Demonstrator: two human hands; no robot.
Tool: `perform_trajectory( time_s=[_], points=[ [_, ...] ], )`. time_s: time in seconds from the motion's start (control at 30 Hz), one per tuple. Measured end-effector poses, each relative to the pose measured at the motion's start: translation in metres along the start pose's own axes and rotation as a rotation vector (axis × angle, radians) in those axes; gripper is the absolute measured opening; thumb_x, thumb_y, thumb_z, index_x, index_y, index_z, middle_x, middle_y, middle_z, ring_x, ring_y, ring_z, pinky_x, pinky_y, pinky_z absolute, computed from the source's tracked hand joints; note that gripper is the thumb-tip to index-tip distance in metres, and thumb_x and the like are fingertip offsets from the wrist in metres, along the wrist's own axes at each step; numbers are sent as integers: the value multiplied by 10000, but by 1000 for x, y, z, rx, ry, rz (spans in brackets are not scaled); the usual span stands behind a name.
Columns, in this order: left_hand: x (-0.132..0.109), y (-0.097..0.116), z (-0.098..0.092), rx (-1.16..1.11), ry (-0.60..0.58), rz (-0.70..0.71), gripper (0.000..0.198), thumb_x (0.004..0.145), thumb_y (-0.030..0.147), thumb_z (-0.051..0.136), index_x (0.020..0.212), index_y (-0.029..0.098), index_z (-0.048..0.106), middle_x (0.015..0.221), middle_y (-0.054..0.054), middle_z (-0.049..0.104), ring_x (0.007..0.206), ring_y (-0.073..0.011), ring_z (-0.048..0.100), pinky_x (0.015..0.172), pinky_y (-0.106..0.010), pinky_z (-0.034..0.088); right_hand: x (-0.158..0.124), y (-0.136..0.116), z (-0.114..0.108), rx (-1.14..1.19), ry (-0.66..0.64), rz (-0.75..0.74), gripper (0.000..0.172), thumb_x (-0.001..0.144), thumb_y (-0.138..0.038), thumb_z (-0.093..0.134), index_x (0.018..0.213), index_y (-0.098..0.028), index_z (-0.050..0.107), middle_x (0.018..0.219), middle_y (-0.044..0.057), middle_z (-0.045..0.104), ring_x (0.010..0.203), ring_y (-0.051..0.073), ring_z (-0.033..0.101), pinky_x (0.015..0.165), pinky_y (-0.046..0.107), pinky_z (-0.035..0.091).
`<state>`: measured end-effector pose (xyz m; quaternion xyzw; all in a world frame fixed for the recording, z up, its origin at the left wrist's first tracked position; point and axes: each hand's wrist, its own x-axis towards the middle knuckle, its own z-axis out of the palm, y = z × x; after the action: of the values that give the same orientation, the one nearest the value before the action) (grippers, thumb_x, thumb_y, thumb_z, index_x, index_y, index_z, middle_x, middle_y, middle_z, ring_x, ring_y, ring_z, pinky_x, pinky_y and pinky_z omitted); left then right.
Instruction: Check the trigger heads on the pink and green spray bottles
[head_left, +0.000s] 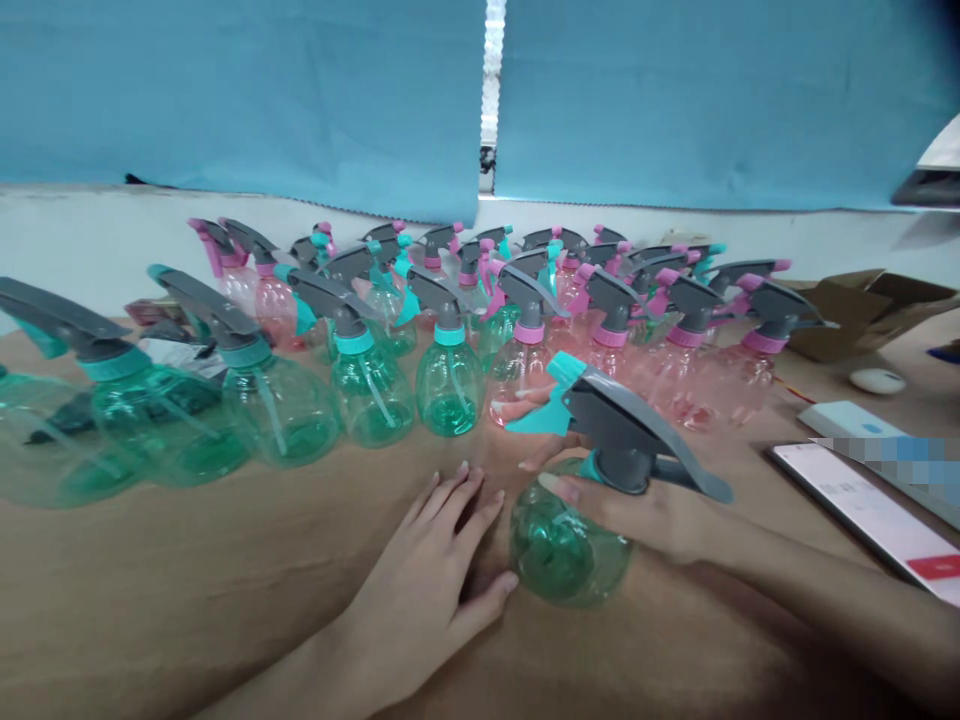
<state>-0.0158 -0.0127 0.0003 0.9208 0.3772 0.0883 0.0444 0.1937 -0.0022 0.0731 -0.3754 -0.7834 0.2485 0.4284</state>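
Observation:
A green see-through spray bottle (574, 560) with a grey and turquoise trigger head is held by my right hand (637, 510), gripped around its neck and upper body. The bottle leans a little, its nozzle toward the left. My left hand (442, 560) lies on the wooden table just left of that bottle, fingers stretched out and holding nothing. Beyond the hands stands a front row of spray bottles: a green one (450, 395) with a turquoise collar is nearest my left fingertips, and a pink one (521, 375) stands to its right.
Several more green and pink spray bottles crowd behind the front row. At the right are a phone (862, 510), a white box-like device (855, 420), a white mouse (877, 381) and a cardboard box (840, 310). Blue cloth (240, 90) hangs at the back.

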Motion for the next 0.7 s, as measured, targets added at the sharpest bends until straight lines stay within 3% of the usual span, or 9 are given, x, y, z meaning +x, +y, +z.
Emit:
perform_trajectory(
  time_s=[0.7],
  points=[
    [0,0,0,-10,17,5,585,909,469,494,1383,140,398,1460,-143,352,1350,-300,283,1070,-511,279,1,-1,1,-60,-19,-23,184,764,-279,503,630,-242,623,639,30,646,649,186,687,563,291,578]
  ],
)
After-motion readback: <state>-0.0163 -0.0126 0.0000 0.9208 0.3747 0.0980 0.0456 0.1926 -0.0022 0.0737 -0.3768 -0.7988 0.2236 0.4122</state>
